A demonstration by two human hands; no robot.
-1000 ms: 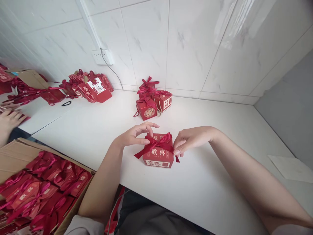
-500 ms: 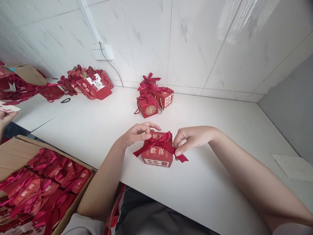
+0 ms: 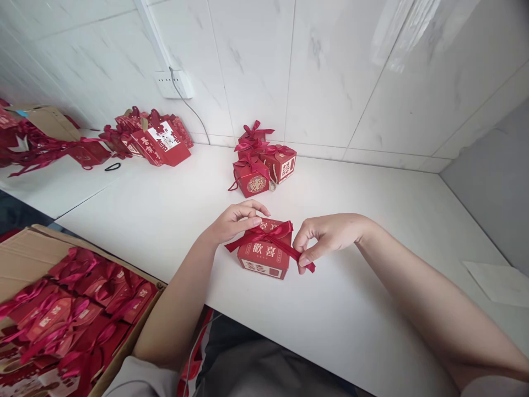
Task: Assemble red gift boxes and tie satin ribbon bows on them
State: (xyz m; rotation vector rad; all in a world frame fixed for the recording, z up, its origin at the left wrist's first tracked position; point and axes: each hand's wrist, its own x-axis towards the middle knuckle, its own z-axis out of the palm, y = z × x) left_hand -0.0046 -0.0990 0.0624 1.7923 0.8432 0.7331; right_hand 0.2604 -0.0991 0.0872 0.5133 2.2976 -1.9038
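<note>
A red gift box (image 3: 260, 259) tied with a dark red ribbon (image 3: 270, 236) sits on the white worktop (image 3: 372, 193), between the person's two hands. The right hand (image 3: 322, 234) pinches one ribbon tail off the box's right side. The left hand (image 3: 237, 220) lies at the back left corner, covering part of the lid; whether its fingers grip or merely rest there I cannot tell.

Directly behind, near the wall, a cluster of bow-topped boxes (image 3: 253, 179) takes up the space beyond the hands. Farther left along the wall are a heap of red cartons (image 3: 177, 150), a black loop (image 3: 113, 166) and a brown cardboard piece (image 3: 58, 122). An open cardboard box (image 3: 25, 259), filled with ribboned packages (image 3: 53, 320), crowds the left forearm. A pale sheet (image 3: 494, 282) lies at far right, well apart from the right hand.
</note>
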